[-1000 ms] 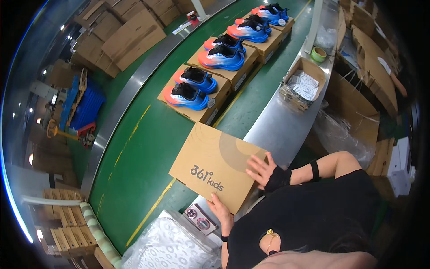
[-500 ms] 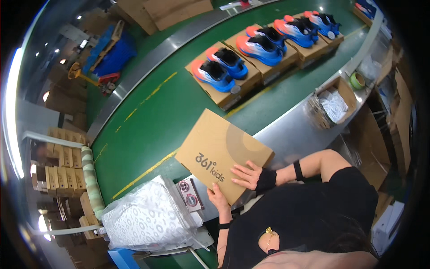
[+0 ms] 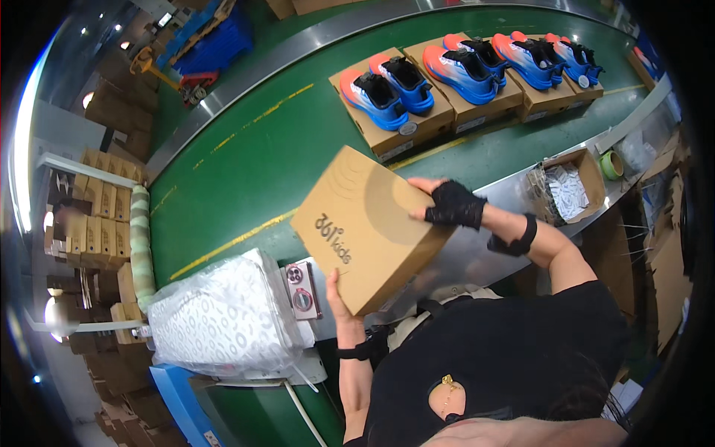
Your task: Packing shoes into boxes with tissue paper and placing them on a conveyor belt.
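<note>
"Where's the shoebox?"
"Held tilted over the green belt's near edge: left hand grips beside its nearest corner, gloved right hand pinches its right edge."
"What looks done, what doesn't?"
"It looks closed, contents hidden. Toward the belt's far-right corner, shoes stand unpacked atop boxes."

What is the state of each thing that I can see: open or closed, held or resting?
Shoebox: closed, held by left hand and right hand
Shoes: upright, resting on closed boxes
Carton: open, holding white items
Patterned white stack: covered with clear plastic
</note>
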Action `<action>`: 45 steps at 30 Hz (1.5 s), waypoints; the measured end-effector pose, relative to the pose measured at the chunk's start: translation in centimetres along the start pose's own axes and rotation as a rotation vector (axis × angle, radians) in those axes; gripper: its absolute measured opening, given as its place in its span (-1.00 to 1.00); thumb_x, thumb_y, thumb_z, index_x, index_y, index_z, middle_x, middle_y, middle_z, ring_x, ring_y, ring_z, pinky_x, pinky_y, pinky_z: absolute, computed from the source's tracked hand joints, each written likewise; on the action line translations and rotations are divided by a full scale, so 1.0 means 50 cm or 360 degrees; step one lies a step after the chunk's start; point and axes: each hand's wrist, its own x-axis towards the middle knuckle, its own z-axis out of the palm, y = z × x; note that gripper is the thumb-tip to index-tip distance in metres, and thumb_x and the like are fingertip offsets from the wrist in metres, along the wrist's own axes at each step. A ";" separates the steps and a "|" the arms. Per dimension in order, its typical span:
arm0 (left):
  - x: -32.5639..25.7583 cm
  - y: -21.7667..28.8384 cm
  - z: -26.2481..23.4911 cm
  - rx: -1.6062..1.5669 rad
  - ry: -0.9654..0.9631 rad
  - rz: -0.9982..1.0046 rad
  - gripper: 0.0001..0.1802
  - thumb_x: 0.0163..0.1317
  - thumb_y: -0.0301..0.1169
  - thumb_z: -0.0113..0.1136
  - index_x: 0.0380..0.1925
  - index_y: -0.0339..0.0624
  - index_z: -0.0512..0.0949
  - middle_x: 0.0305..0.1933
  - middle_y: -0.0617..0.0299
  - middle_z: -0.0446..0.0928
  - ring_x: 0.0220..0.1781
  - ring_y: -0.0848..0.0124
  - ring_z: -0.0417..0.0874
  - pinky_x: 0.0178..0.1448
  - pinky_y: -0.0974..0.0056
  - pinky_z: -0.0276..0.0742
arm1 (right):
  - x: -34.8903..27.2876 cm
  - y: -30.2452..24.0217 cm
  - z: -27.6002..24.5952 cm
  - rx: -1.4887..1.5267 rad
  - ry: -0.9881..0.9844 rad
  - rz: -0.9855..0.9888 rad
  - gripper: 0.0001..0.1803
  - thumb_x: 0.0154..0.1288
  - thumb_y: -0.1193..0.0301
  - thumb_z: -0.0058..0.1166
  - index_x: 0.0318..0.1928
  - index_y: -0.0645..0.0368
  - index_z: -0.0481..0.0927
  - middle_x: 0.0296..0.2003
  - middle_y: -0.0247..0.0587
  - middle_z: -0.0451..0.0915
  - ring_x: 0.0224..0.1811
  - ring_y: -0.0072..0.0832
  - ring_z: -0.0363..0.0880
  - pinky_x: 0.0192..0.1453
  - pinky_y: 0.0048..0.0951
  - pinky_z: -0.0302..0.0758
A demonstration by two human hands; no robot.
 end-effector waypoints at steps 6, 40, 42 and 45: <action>-0.178 0.135 -0.058 -0.0410 0.0255 0.0683 -0.46 0.08 -0.21 -0.18 0.03 -0.33 0.24 0.04 -0.04 0.31 0.08 0.12 0.34 0.09 0.03 0.31 | 0.123 -0.013 0.008 0.1077 -0.0205 0.0125 -0.65 0.19 0.24 -0.10 -0.15 0.25 0.48 -0.37 -0.20 0.58 -0.30 -0.60 0.53 -0.27 -0.54 0.43; 0.134 0.073 -0.116 0.0325 0.0343 -0.0327 -0.76 0.13 -0.41 0.00 -0.25 -0.34 0.45 -0.48 0.17 0.41 -0.39 0.28 0.45 -0.29 0.20 0.42 | 0.458 0.165 -0.123 -0.0640 0.0651 0.0720 -0.59 0.09 0.14 -0.18 -0.11 0.12 0.39 -0.18 0.01 0.47 -0.06 -0.19 0.45 0.05 -0.28 0.32; 0.194 0.093 -0.138 0.0368 0.0292 -0.0313 -0.77 0.11 -0.41 0.04 -0.27 -0.35 0.46 -0.49 0.19 0.40 -0.43 0.32 0.44 -0.31 0.19 0.40 | 0.426 0.136 -0.096 -0.0861 0.0588 0.0361 -0.59 0.06 0.16 -0.13 -0.08 0.05 0.41 -0.14 0.08 0.44 -0.06 -0.16 0.44 0.08 -0.28 0.29; 0.324 0.124 -0.113 0.0534 0.0097 -0.0247 -0.64 0.17 -0.22 0.01 -0.26 -0.37 0.44 -0.50 0.23 0.37 -0.55 0.48 0.34 -0.50 0.36 0.28 | 0.258 0.031 -0.084 -0.1095 0.0576 0.0278 -0.47 -0.02 0.26 -0.04 0.07 -0.13 0.31 -0.28 0.04 0.50 -0.19 -0.16 0.49 -0.03 -0.25 0.34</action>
